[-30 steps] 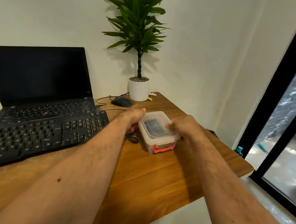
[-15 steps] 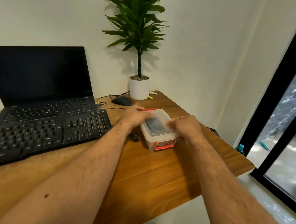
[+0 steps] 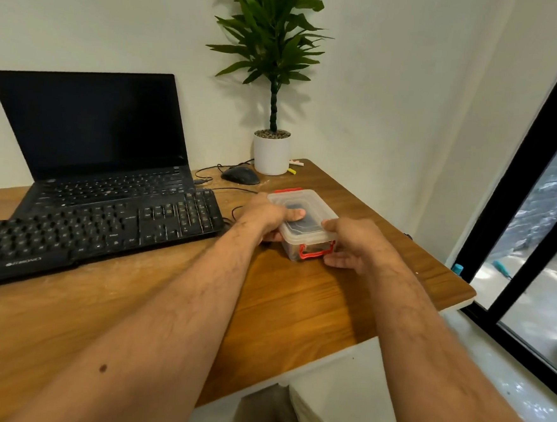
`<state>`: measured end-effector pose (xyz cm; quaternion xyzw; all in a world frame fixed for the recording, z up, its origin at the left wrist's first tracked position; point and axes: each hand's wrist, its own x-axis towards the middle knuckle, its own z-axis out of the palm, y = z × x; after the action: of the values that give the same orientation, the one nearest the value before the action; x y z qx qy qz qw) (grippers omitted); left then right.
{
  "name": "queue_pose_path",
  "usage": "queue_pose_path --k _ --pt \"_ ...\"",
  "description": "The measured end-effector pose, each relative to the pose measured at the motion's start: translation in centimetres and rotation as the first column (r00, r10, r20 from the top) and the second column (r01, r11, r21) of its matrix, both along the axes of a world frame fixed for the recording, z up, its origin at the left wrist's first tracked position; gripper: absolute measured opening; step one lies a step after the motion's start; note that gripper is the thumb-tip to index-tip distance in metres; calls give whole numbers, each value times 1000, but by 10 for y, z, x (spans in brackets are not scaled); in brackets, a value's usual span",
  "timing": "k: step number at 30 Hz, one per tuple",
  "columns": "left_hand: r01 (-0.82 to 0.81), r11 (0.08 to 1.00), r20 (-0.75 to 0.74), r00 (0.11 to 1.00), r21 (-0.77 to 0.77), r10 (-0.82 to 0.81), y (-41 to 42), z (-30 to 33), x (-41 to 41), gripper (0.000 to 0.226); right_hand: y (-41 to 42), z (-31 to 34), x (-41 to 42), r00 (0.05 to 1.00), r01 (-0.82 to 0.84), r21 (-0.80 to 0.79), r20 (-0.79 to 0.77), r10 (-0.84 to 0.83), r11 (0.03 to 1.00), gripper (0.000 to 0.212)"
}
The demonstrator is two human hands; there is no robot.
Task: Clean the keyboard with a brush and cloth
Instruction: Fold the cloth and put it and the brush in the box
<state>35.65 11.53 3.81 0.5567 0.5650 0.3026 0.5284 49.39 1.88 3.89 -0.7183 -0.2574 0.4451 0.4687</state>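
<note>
A black external keyboard lies on the wooden desk in front of an open laptop. To its right stands a small clear plastic box with red clips and its lid on; something dark shows through the lid. My left hand grips the box's left side, thumb pressed on the lid. On the box's right side is my right hand, fingers by the near red clip. No brush or cloth shows in the open.
A black mouse with its cable and a white potted plant stand at the back of the desk. The desk's right edge is near the box. A black-framed glass door fills the right side.
Both hands have shifted their grip on the box: the left thumb now lies on the lid and the right fingers have come down beside the near clip. The box has slid slightly nearer.
</note>
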Motion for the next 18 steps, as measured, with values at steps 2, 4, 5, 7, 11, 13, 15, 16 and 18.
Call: queue_pose_path --k 2,4,5,7,11,13,15,16,18 --pt "-3 1000 14 1000 -1 3 -2 0 -1 60 0 -1 -2 998 33 30 -63 -31 999 30" --pt "-9 1000 22 1000 0 9 -3 -1 -1 58 0 -4 0 998 67 56 -20 -66 996 29" --pt "-11 1000 24 1000 1 11 -3 -1 0 58 -1 -4 0 996 81 77 39 -84 994 28" --pt "-23 1000 40 999 -2 23 -3 -1 0 61 -3 -2 1 985 83 149 139 -104 985 25" --pt "-28 1000 51 998 -1 28 -4 -1 0 64 -12 5 0 966 -86 156 253 44 984 24" --pt "-26 1000 46 999 1 26 -4 -1 -1 63 -16 8 2 934 -175 115 332 128 978 23" --pt "-25 1000 39 999 4 24 -4 -1 -1 64 -18 10 3 925 -204 112 346 155 972 16" --pt "-22 1000 33 999 7 22 -4 -1 -1 63 -17 10 3 923 -203 117 353 150 972 12" --pt "-19 1000 35 999 -1 19 -5 -1 -2 62 -13 10 3 904 -191 115 408 129 975 6"
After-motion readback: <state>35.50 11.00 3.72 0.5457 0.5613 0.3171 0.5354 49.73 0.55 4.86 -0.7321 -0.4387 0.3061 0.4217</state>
